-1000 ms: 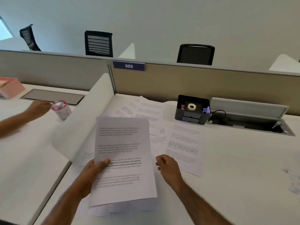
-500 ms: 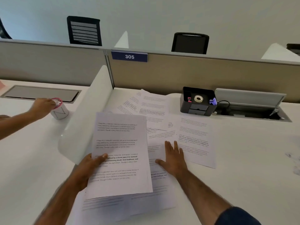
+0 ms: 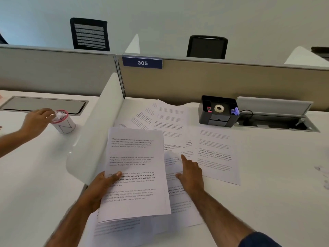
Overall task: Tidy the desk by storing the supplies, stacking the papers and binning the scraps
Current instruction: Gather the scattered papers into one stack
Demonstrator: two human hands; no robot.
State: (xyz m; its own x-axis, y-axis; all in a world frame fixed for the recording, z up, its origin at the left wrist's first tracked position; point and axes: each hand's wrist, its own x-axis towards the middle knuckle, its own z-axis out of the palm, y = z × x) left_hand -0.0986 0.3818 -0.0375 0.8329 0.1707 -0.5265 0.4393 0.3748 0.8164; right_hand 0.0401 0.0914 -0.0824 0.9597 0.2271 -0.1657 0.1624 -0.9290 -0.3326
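The gathered sheets [image 3: 135, 173] sit in my left hand [image 3: 103, 186], thumb clamped over their left edge, long axis running away from me and the far end tilted up off the surface [image 3: 277, 184]. My right hand [image 3: 191, 175] lies just to their right, fingers spread apart and pressing flat on a loose printed page [image 3: 178, 177] whose near corner seems to be curling up, though blur makes that hard to judge. That page is the nearer pick for my right hand; it lies beside the held stack with its long axis roughly parallel, so I reckon it slides left and under. Beyond it, another single page [image 3: 216, 154] lies to the right, and a fan of overlapping pages [image 3: 165, 118] spreads toward the partition. Past those stands the black desk organiser [image 3: 218, 113] holding a tape roll [image 3: 219, 108]. Across the white divider [image 3: 96, 132] on my left, someone else's hand [image 3: 36, 122] touches a cup of scraps [image 3: 63, 121]. Nothing blocks my reach.
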